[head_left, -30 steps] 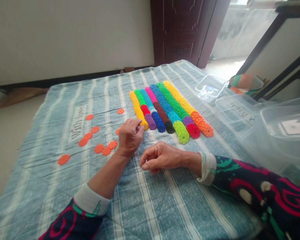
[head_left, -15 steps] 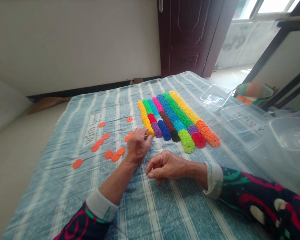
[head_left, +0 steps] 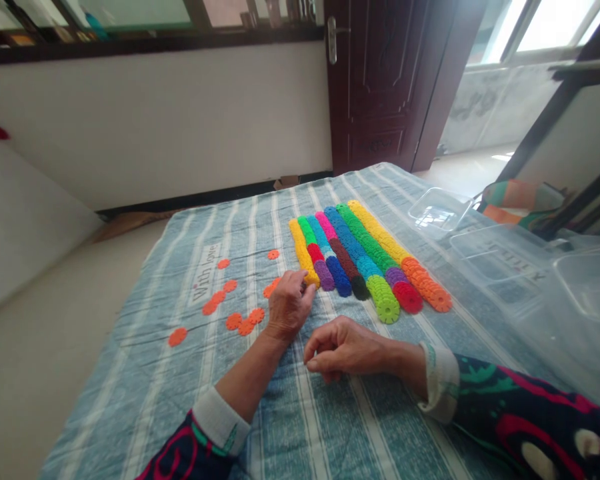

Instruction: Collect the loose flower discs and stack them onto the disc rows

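Note:
My left hand [head_left: 290,303] is at the near end of a row of overlapping yellow notched plastic discs [head_left: 303,247]. Its thumb and curled fingers close around that end and partly hide it. My right hand [head_left: 347,348] rests low over the cloth to the right, its fingers loosely curled toward the thumb and nothing visible in them. More rows lie side by side, among them a blue row [head_left: 350,237], a green row [head_left: 370,237] and a yellow row ending in orange discs [head_left: 425,285]. Loose orange discs [head_left: 245,327] are scattered left of my left hand.
A striped blue-green cloth [head_left: 145,400] covers the table. Clear plastic boxes [head_left: 510,257] stand along its right side, with a colourful checked item [head_left: 520,200] behind them. Beyond are a wall [head_left: 180,127] and a dark red door [head_left: 380,87].
The view has tilted up, so the whole scene sits lower and a window ledge shows at the top. Both hands stay at about the same places over the cloth.

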Available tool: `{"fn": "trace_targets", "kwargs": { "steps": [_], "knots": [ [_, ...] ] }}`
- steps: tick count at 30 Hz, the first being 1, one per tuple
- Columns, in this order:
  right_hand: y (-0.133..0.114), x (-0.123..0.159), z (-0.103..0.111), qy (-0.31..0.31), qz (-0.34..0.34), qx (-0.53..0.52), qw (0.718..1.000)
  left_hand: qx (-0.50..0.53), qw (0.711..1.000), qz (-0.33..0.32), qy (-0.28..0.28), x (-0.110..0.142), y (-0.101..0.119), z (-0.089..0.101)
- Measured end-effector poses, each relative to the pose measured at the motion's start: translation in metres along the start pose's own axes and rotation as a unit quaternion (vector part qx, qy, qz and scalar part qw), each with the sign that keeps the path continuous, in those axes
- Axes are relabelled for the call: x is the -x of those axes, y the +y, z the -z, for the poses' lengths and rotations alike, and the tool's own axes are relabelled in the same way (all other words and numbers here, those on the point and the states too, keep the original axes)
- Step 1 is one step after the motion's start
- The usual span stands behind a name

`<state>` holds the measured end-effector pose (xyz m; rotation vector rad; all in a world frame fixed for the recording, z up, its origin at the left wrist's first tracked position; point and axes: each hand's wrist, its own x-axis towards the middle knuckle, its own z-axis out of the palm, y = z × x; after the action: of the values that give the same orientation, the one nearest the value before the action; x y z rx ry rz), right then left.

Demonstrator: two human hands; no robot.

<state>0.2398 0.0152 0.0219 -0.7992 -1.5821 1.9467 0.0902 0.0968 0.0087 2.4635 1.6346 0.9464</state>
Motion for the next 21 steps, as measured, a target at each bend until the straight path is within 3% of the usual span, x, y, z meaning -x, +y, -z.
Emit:
{"fn": "trace_targets", "kwargs": {
  "steps": [13, 21],
  "knots": [
    [0.000, 0.001, -0.003, 0.009, -0.018, 0.018, 1.000, 0.027, 1.000, 0.010, 0.003, 0.003, -0.002, 0.004],
    [0.003, 0.001, -0.005, 0.010, -0.025, 0.023, 0.999, -0.018, 0.996, 0.073, 0.057, -0.011, -0.037, 0.035]
  ]
}}
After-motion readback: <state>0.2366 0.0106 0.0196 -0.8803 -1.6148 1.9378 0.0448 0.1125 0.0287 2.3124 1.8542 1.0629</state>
